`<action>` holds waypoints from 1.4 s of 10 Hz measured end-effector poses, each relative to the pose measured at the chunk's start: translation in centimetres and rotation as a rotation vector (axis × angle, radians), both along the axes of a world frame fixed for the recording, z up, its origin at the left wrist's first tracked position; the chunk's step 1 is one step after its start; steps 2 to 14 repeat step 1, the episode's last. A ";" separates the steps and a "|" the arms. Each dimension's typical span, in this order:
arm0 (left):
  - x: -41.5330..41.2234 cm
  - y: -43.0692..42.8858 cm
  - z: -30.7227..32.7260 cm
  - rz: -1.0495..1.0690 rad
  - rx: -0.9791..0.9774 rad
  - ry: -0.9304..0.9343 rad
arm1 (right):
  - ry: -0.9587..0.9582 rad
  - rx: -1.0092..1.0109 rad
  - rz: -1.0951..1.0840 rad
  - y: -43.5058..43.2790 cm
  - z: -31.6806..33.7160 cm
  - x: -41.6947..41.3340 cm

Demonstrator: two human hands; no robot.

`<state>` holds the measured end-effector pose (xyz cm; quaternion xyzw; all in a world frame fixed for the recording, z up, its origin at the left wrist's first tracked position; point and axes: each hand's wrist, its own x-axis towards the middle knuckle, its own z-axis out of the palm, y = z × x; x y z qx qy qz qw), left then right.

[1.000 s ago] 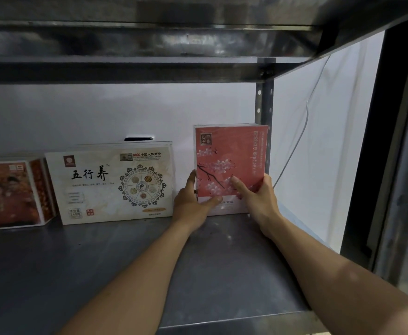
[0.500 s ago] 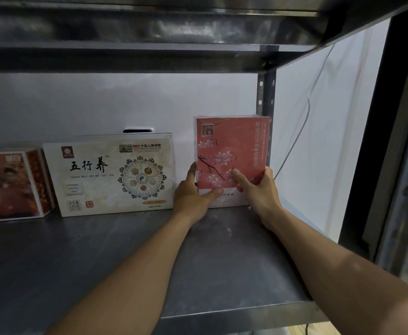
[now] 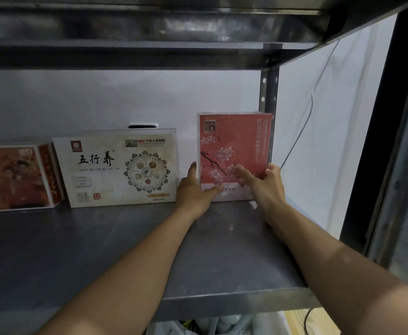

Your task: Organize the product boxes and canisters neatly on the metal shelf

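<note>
A pink box with a blossom branch (image 3: 234, 141) stands upright at the back right of the metal shelf (image 3: 101, 250), close to the rear post (image 3: 268, 93). My left hand (image 3: 193, 192) holds its lower left edge, thumb across the front and fingers up the side. My right hand (image 3: 266, 184) grips its lower right edge, thumb on the front and fingers curled round the side. Left of it stand a wide white box with a round emblem (image 3: 116, 170) and an orange-red box (image 3: 14, 177), both against the back.
The upper shelf (image 3: 149, 32) hangs low overhead. A dark front post (image 3: 377, 141) frames the right side, with a thin cable (image 3: 312, 105) on the white wall behind. Bare shelf surface lies in front of the boxes. Bags or clutter show below the shelf edge.
Both hands stay on the pink box at the back of the shelf. My right thumb has shifted slightly on the front and looks blurred. The box's place is unchanged.
</note>
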<state>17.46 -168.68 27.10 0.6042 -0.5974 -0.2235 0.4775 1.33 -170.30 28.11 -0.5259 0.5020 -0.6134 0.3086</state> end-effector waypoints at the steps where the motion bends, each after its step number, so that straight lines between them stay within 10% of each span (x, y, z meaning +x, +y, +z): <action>1: -0.3 3.0 0.9 0.036 0.004 0.054 | -0.013 -0.029 -0.080 2.9 1.1 0.0; 14: -0.3 3.0 0.9 0.036 0.004 0.054 | -0.013 -0.029 -0.080 2.9 1.1 0.0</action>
